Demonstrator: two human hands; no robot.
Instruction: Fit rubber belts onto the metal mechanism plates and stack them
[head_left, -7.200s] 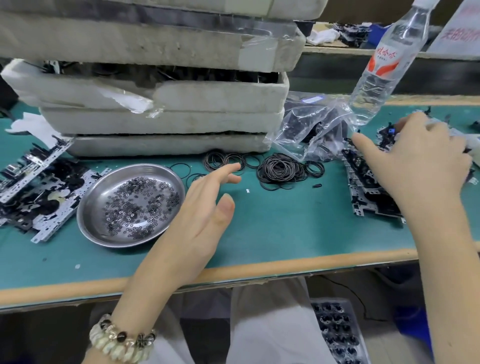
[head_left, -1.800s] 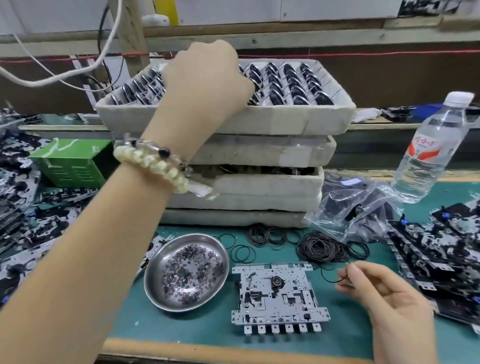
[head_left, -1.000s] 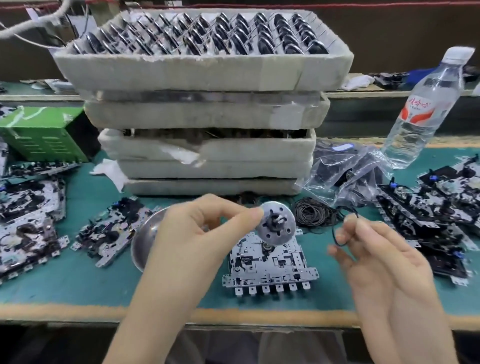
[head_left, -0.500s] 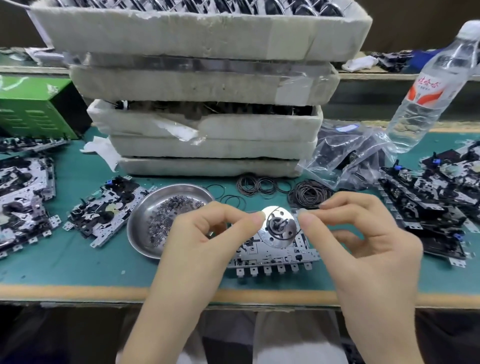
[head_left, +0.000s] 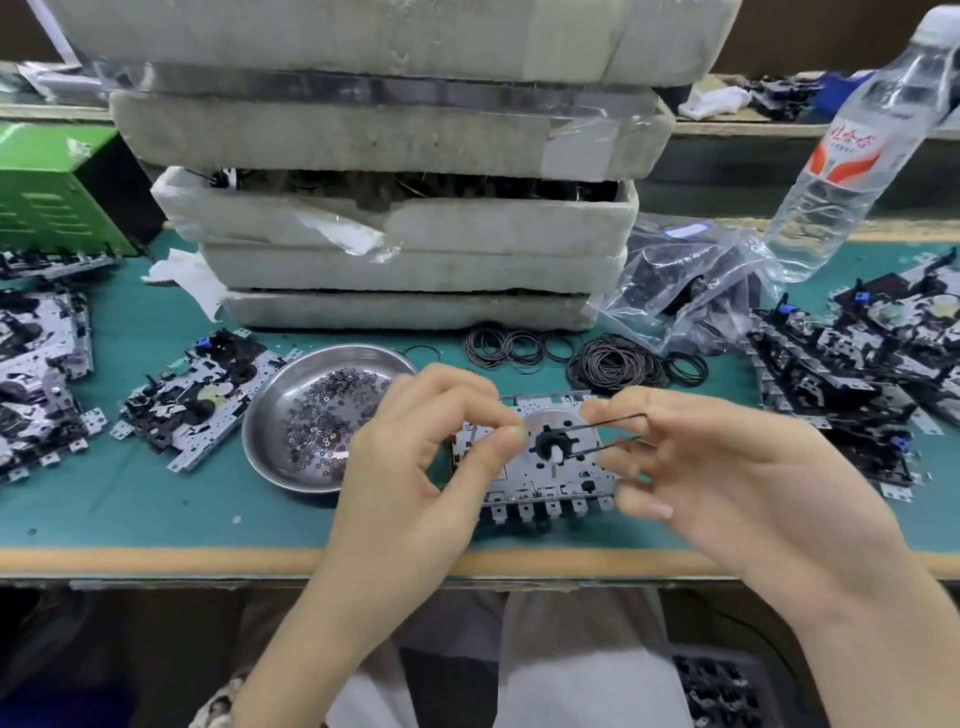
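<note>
The left hand (head_left: 415, 457) pinches the edge of a round metal wheel (head_left: 551, 420) between thumb and first finger, right in front of a metal plate (head_left: 545, 486) that lies flat on the green counter (head_left: 156, 493). I cannot tell if the wheel touches the plate. The right hand (head_left: 727, 478) has its fingers closed on a thin rubber belt (head_left: 613, 420). The belt is pulled tight into a long loop, and its other end hooks round the black middle part (head_left: 549, 442) of the wheel. Just left of the hands sits a shiny steel bowl (head_left: 272, 465) with lots of tiny dark rings (head_left: 332, 410) in it. Behind the hands, a heap of loose belts (head_left: 615, 361) lies on the counter, and more belts are spread out beside it. Next to the heap are clear plastic bags (head_left: 691, 291) with black things inside; they are too blurry for me to tell what. A tall stack of white foam trays (head_left: 389, 228) stands at the back, and dark parts (head_left: 415, 184) show in the gap under one tray. A water bottle (head_left: 841, 171) stands at the right. More plates lie in piles at the right (head_left: 857, 374) and at the left (head_left: 192, 400). A green box (head_left: 47, 192) sits at the far left.
</note>
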